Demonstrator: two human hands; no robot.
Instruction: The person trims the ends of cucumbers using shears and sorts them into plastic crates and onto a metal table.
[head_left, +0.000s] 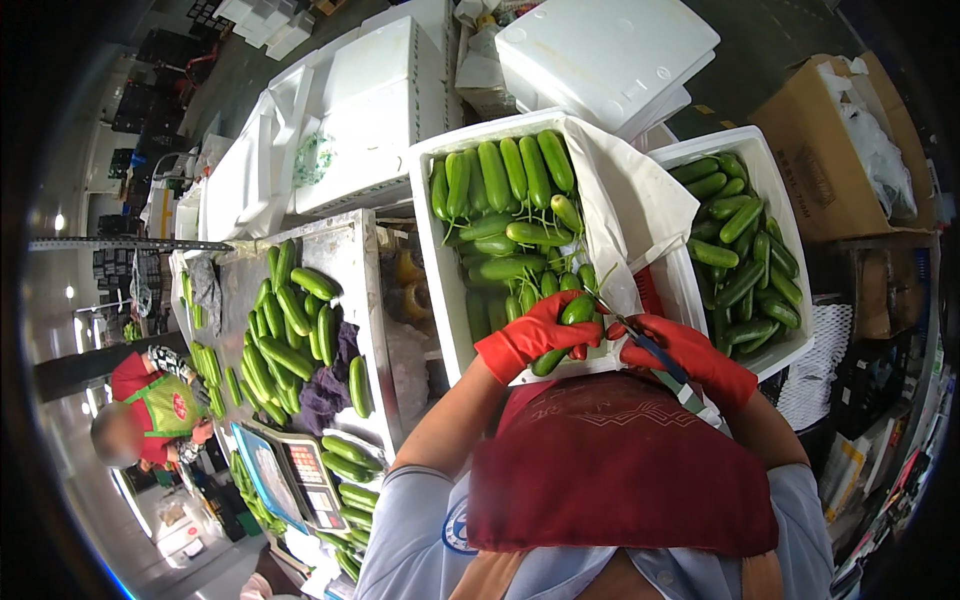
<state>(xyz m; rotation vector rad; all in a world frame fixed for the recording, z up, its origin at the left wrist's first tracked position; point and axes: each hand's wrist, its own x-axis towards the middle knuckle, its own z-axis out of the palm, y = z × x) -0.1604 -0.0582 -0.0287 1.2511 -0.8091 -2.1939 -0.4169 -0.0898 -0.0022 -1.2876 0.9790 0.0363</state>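
Note:
My left hand (536, 330), in a red rubber glove, grips a green cucumber (577, 309) over the near end of a white foam box (442, 330). My right hand (701, 360), gloved alike, holds what look like scissors (660, 357) with dark blue handles. Their metal tips point at the stem end of the held cucumber. In the box, cucumbers (493, 176) lie side by side at the far end, and others lie crosswise with stems attached. A white liner sheet (637, 187) folds out over the box's right side.
On the right stands a second foam box (806, 330) of cucumbers, with a cardboard carton (802, 172) beyond. The metal table (232, 292) on the left bears piled cucumbers (289, 322), a dark cloth (330, 390) and a scale (307, 480). Another person (161, 405) stands at its far side.

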